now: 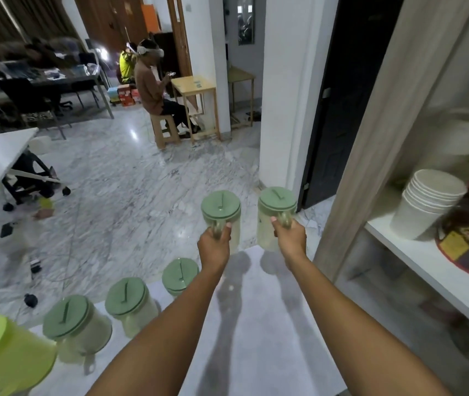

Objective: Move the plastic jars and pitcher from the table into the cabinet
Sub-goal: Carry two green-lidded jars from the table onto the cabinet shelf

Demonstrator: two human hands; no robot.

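At the far edge of the pale grey table (pixel 256 324), beside the open cabinet: two translucent plastic jars with sage-green lids, each held by its side handle. Left hand (pixel 214 244) is wrapped around the handle of the left-hand jar (pixel 222 215); right hand (pixel 290 238) grips the handle of the right-hand jar (pixel 276 215). Both jars are upright and look raised clear of the tabletop, judging by their shadows below; contact cannot be ruled out.

Handling, judged: the jars look empty, so light. Thin rigid plastic, smooth walls, probably slippery if grasped round the body. The moulded handle is the sensible hold, and it is the one in use. The lids appear seated; whether they are locked cannot be told, so lifting by the lid seems unwise.

Hand pose: both arms stretched forward and nearly parallel, fists closed on the handles, thumbs on top, wrists straight.

Remaining on the table, near left: three more green-lidded clear jars in a diagonal row (pixel 180 277), (pixel 129 305), (pixel 74 324), and a lime-green plastic pitcher (pixel 5 355) at the corner, partly out of view.

The cabinet's white shelf (pixel 427 270) lies to the right and already holds a stack of white paper cups (pixel 427 204) and a dark round item; free space sits nearer the front edge.
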